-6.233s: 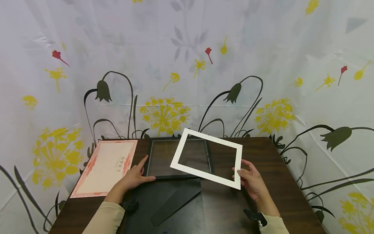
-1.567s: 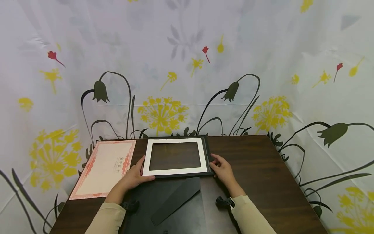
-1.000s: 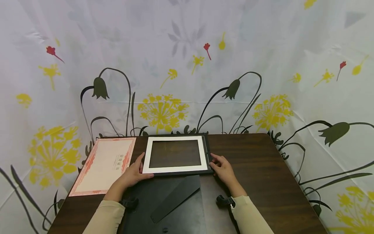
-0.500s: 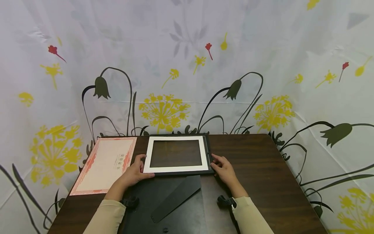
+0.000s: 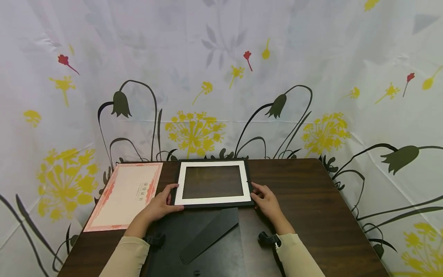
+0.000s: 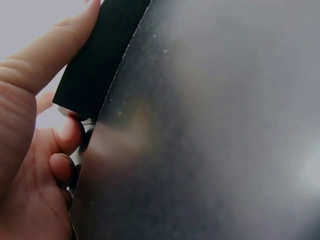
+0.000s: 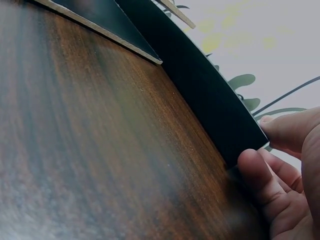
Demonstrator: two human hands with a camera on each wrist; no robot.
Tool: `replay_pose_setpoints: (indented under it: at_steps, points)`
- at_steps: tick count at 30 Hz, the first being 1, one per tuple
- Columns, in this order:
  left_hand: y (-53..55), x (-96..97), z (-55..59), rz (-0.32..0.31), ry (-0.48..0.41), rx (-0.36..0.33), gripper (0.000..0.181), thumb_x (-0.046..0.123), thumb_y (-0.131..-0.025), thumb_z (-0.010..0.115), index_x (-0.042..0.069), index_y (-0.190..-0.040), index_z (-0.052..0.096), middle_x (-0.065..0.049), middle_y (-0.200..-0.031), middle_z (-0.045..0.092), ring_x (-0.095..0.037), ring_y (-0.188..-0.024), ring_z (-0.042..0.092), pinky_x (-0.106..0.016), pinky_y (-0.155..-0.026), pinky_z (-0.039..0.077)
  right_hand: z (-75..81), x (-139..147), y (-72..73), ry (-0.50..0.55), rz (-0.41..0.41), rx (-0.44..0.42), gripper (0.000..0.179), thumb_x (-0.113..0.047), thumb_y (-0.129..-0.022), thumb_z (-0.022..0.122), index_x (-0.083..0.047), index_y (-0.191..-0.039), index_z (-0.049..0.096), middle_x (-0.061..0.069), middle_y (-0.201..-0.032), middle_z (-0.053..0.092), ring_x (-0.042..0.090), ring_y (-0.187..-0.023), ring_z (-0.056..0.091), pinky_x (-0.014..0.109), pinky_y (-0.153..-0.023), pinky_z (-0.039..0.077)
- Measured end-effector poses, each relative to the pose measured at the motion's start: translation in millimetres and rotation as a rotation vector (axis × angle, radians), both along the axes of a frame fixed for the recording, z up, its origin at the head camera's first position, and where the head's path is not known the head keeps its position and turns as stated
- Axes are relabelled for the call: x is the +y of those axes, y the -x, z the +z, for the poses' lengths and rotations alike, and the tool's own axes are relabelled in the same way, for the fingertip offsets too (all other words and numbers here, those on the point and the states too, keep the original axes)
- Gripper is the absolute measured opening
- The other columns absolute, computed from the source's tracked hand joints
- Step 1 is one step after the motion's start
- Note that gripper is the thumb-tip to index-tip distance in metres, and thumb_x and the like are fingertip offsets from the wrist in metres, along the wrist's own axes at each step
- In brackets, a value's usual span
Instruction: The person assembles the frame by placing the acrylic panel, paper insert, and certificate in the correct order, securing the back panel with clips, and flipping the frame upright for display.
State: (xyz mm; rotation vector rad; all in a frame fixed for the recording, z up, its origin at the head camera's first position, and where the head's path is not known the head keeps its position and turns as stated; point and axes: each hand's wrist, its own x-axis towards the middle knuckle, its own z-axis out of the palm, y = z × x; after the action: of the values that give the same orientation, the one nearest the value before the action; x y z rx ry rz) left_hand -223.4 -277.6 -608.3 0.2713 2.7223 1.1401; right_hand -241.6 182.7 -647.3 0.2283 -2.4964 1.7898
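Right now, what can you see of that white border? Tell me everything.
The white border is a plain, flat rectangle, apparently card, with one large rectangular opening showing dark brown. It lies, long sides running left to right, within the black frame, whose edges show around it. The left fingers are at its left edge; whether they touch it is unclear.

We saw soft light on the curtain (image 5: 221,57); wrist views showed glare on the dark board (image 6: 225,125) and a partly blurred tabletop (image 7: 115,155).
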Motion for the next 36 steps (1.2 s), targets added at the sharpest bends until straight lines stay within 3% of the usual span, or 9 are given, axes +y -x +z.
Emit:
replay_pose_setpoints:
  at_steps: [15,24,36]
  points:
    - [-0.9,1.4,3.9,-0.003,0.071,-0.017,0.093,0.056,-0.091,0.086,0.027,-0.167,0.04,-0.005,-0.09,0.049,-0.022,-0.079,0.042,-0.037,-0.068,0.037,3.8,1.3,-0.1,0.025,0.026,-0.015,0.047,-0.012,-0.102,0.078,-0.012,-0.148,0.067,0.019,-0.12,0.063,0.016,-0.084,0.061,0.031,-0.058,0.06]
    - [-1.9,0.9,2.0,-0.001,0.072,-0.021,0.096,0.055,-0.091,0.086,0.026,-0.168,0.038,-0.005,-0.089,0.049,-0.022,-0.078,0.042,-0.037,-0.067,0.037,2.4,-0.9,-0.9,-0.045,0.058,0.029,0.027,-0.023,-0.101,0.081,-0.02,-0.128,0.08,0.014,-0.114,0.06,0.018,-0.074,0.061,0.032,-0.058,0.06]
    - [1.2,-0.8,-2.5,-0.009,0.064,-0.011,0.097,0.056,-0.09,0.087,0.028,-0.169,0.036,-0.005,-0.09,0.05,-0.022,-0.078,0.042,-0.037,-0.066,0.037,3.7,-4.1,-0.8,-0.086,0.032,0.04,0.018,-0.018,-0.098,0.084,-0.022,-0.115,0.081,0.012,-0.11,0.058,0.016,-0.069,0.059,0.031,-0.054,0.059]
